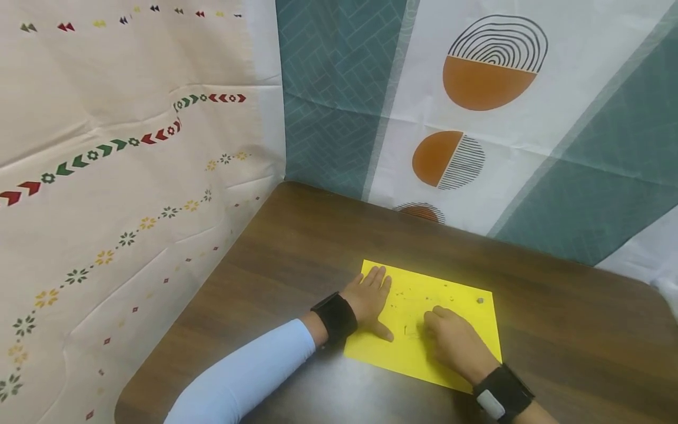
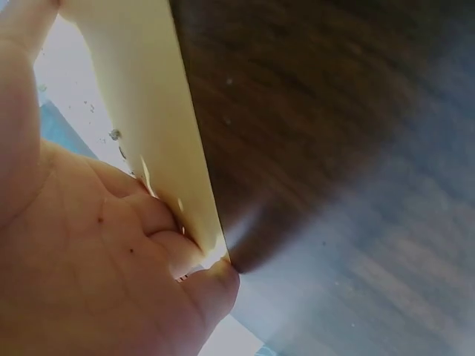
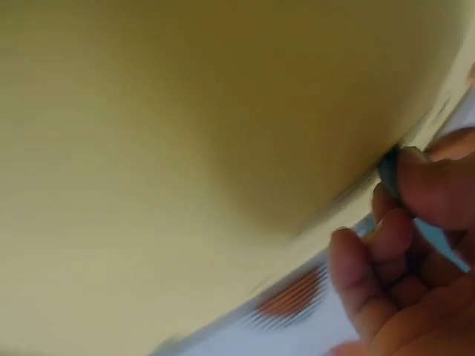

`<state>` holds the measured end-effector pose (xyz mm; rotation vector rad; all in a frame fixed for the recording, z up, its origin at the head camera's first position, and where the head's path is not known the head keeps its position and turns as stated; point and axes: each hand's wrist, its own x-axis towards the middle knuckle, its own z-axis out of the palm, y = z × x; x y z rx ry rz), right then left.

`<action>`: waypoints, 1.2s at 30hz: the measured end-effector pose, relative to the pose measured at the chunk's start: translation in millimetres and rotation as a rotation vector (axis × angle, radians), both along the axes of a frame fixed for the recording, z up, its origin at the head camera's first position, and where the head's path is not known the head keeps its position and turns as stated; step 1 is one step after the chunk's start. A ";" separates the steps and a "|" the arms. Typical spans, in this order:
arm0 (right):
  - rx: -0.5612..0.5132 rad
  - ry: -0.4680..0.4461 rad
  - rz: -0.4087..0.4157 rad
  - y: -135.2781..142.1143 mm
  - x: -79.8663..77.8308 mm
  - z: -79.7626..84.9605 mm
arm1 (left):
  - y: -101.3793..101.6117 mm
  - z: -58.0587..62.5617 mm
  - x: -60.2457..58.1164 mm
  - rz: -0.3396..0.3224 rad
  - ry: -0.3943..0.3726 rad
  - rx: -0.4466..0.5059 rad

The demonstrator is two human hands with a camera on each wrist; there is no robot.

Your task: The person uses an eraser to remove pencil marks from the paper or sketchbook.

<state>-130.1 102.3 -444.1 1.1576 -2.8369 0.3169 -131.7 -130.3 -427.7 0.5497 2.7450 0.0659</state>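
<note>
A sheet of yellow paper (image 1: 418, 359) lies on the table, with faint dark pencil marks (image 1: 410, 331) and scattered dark crumbs near its middle. My left hand (image 1: 368, 300) presses on the sheet's left side, its fingers spread and straight. On the right half, my right hand (image 1: 458, 344) is lowered to the paper beside the marks. Seen from the right wrist, its thumb and fingers pinch a small dark piece, seemingly an eraser (image 3: 388, 169), against the sheet. The fingers hide most of that piece. A small grey lump (image 1: 480, 300) sits near the paper's upper right corner.
The brown wooden table (image 1: 296, 235) extends around the sheet. Patterned cloths hang behind it: a cream one (image 1: 132, 194) on the left and a teal and white one (image 1: 339, 106) at the back. Both wrists wear black bands.
</note>
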 end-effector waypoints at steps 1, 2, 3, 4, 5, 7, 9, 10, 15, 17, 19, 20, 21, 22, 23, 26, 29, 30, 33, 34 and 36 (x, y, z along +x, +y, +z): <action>0.010 -0.001 -0.041 7.6 -0.9 1.6 | 0.2 -0.2 0.3 0.000 0.000 0.000; 0.013 -0.007 -0.081 14.6 -2.1 3.2 | 0.3 -0.5 0.4 -0.001 0.000 -0.001; 0.017 -0.014 -0.115 20.7 -3.2 4.6 | 0.6 -1.0 0.4 -0.001 0.001 -0.002; 0.023 -0.025 -0.141 25.7 -4.5 5.7 | 1.0 -1.5 0.3 -0.001 0.002 -0.005; 0.024 -0.042 -0.158 29.9 -5.6 6.6 | 1.6 -2.1 0.3 -0.002 0.003 -0.009; 0.020 -0.077 -0.175 35.0 -7.6 7.5 | 2.3 -3.8 0.1 -0.004 0.001 -0.009; 0.006 -0.112 -0.188 37.6 -8.6 7.8 | 2.2 -4.9 0.6 -0.007 -0.002 -0.008; -0.004 -0.129 -0.195 39.1 -8.6 7.9 | 2.5 -5.6 0.9 -0.009 -0.003 -0.005; -0.048 -0.190 -0.224 47.6 -7.6 9.3 | 2.2 -6.2 2.7 -0.014 0.010 -0.012; -0.059 -0.187 -0.218 50.0 -7.7 10.5 | 1.5 -5.5 2.9 -0.015 0.018 -0.015; -0.064 -0.173 -0.206 51.2 -8.1 12.0 | 0.8 -5.0 2.6 -0.011 0.022 -0.013; -0.068 -0.170 -0.197 51.5 -8.4 12.9 | 0.5 -4.5 2.6 -0.010 0.024 -0.011; -0.067 -0.164 -0.195 51.4 -8.7 13.5 | 0.2 -4.2 2.4 -0.010 0.024 -0.011; -0.065 -0.162 -0.192 50.9 -9.0 14.3 | -0.1 -4.5 2.3 -0.008 0.022 -0.009; -0.063 -0.162 -0.190 50.3 -9.5 14.8 | -0.3 -4.6 2.1 -0.008 0.020 -0.009; -0.065 -0.181 -0.187 45.8 -10.5 17.8 | -0.8 -4.0 1.8 -0.008 0.016 -0.005; -0.084 -0.212 -0.188 37.6 -10.4 22.2 | -1.1 -3.4 1.9 -0.008 0.015 -0.004; -0.094 -0.225 -0.185 34.2 -9.9 24.1 | -1.2 -3.3 2.1 -0.009 0.016 -0.004; -0.118 -0.247 -0.168 24.1 -8.2 29.0 | -1.1 -3.2 3.1 -0.011 0.019 -0.003; -0.123 -0.248 -0.158 20.9 -7.6 30.4 | -1.1 -3.3 3.4 -0.012 0.020 -0.002; -0.132 -0.240 -0.136 15.0 -6.2 33.3 | -1.1 -3.0 4.0 -0.012 0.024 0.001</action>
